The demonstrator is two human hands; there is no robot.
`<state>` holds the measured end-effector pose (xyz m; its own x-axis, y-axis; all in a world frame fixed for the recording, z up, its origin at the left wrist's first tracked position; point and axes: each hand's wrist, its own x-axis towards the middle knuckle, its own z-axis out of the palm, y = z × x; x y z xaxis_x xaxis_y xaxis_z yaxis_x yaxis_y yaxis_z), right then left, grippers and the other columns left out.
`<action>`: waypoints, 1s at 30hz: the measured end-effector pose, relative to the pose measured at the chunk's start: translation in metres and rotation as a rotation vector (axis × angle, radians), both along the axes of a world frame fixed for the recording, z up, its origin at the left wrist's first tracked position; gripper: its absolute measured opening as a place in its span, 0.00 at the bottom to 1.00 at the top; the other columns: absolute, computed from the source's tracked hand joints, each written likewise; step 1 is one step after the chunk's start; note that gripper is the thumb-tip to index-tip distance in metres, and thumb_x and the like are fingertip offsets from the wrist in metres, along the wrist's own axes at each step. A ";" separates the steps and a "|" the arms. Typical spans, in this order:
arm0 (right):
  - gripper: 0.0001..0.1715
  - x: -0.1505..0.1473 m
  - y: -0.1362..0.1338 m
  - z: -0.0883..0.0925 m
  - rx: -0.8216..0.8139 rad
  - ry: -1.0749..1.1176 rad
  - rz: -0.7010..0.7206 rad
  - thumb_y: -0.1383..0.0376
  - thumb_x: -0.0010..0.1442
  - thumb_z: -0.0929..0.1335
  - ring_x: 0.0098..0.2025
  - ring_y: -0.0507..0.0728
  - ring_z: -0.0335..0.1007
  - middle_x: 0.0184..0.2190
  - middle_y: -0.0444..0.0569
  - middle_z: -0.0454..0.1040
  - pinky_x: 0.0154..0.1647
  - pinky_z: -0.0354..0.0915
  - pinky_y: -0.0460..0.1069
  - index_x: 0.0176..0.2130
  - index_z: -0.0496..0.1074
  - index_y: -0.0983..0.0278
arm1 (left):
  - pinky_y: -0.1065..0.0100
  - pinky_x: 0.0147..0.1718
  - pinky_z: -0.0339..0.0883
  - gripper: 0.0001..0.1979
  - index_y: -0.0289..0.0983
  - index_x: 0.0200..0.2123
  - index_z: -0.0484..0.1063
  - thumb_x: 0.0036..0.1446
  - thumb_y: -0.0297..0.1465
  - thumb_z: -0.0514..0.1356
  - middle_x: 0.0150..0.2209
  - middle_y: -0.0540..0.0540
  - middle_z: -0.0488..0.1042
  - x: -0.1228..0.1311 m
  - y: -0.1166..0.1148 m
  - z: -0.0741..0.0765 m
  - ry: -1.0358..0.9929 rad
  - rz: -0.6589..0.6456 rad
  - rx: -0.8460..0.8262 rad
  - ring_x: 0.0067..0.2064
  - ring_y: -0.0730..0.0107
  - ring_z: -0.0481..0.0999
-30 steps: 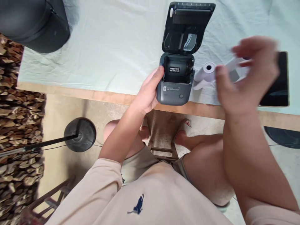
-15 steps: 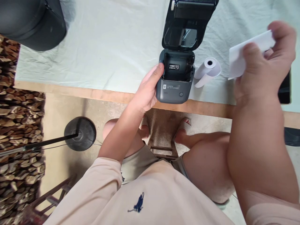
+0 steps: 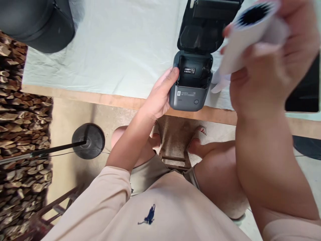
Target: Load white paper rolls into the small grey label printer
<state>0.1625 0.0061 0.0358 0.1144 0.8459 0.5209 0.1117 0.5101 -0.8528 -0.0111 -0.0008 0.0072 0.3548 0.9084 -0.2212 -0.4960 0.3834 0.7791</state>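
Observation:
My left hand (image 3: 160,92) is wrapped round the left side of a small dark grey label printer (image 3: 188,99), thumb on its upper edge. The printer's hinged lid (image 3: 200,33) stands open, and the compartment below shows a small white-printed sticker but no roll. My right hand (image 3: 268,73) grips a white paper roll (image 3: 240,43) raised close to the camera, its dark hollow core facing up; hand and roll are slightly blurred. Just right of the printer lies a second white paper roll (image 3: 220,85), mostly hidden behind the held roll and my right hand.
A pale cloth (image 3: 120,50) covers the table, with a wooden front edge (image 3: 100,99). A black bag-like object (image 3: 42,26) stands at the back left. Partly behind my right arm lies a black-screened device (image 3: 307,90). Stacked firewood (image 3: 22,140) lines the left.
My right hand has moved left and nearer the camera, turning the paper roll so its hollow end shows. The second roll is now largely covered. My left hand still holds the printer.

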 end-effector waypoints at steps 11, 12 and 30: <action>0.13 -0.017 -0.007 0.003 -0.153 -0.971 -0.116 0.67 0.53 0.62 0.45 0.56 0.73 0.45 0.40 0.74 0.49 0.67 0.56 0.40 0.68 0.59 | 0.70 0.48 0.74 0.12 0.36 0.41 0.71 0.63 0.35 0.51 0.36 0.51 0.75 0.002 -0.002 0.006 0.099 -0.011 0.039 0.54 0.68 0.75; 0.12 -0.017 -0.008 0.003 -0.138 -0.964 -0.110 0.67 0.55 0.62 0.47 0.55 0.73 0.46 0.41 0.74 0.48 0.67 0.55 0.39 0.69 0.58 | 0.70 0.47 0.74 0.13 0.35 0.42 0.71 0.63 0.35 0.51 0.35 0.51 0.75 0.002 -0.002 0.006 0.113 0.001 0.027 0.54 0.69 0.75; 0.25 -0.014 0.012 -0.005 0.087 -0.334 -0.202 0.58 0.58 0.66 0.56 0.51 0.64 0.53 0.43 0.61 0.47 0.64 0.46 0.55 0.59 0.56 | 0.74 0.39 0.72 0.19 0.40 0.45 0.67 0.48 0.22 0.61 0.33 0.53 0.72 -0.008 -0.002 0.000 0.214 -0.081 0.165 0.47 0.68 0.78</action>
<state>0.1481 0.0177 0.0304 0.0865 0.7750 0.6260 0.4813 0.5176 -0.7074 -0.0191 -0.0032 0.0073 0.3889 0.9089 -0.1507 -0.2862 0.2747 0.9180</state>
